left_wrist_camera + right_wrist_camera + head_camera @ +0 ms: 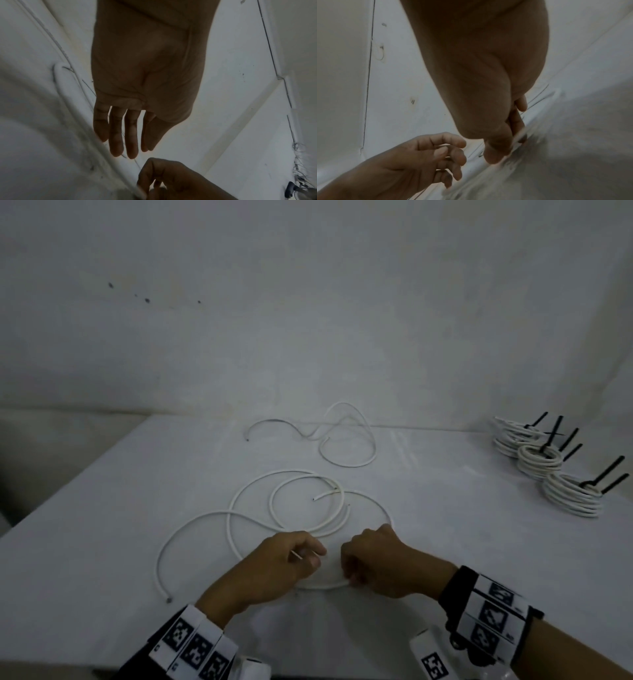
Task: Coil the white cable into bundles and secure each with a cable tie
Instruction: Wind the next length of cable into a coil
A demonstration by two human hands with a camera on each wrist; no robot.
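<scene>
We are seeing two loose white cables on the white table: the near cable is lying in loops before us, the far cable by the wall. Our right hand is pinching the near cable's front loop; our left hand is hovering beside it, fingers straight, gripping nothing. Three coiled bundles, each bearing black cable ties, are sitting far right.

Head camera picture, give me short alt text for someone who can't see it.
Two hands work a loose white cable on a white table: the right hand grips a loop, and the left hand is at the loops beside it. Another loose cable lies farther back, and tied bundles with black ties sit at far right.
</scene>
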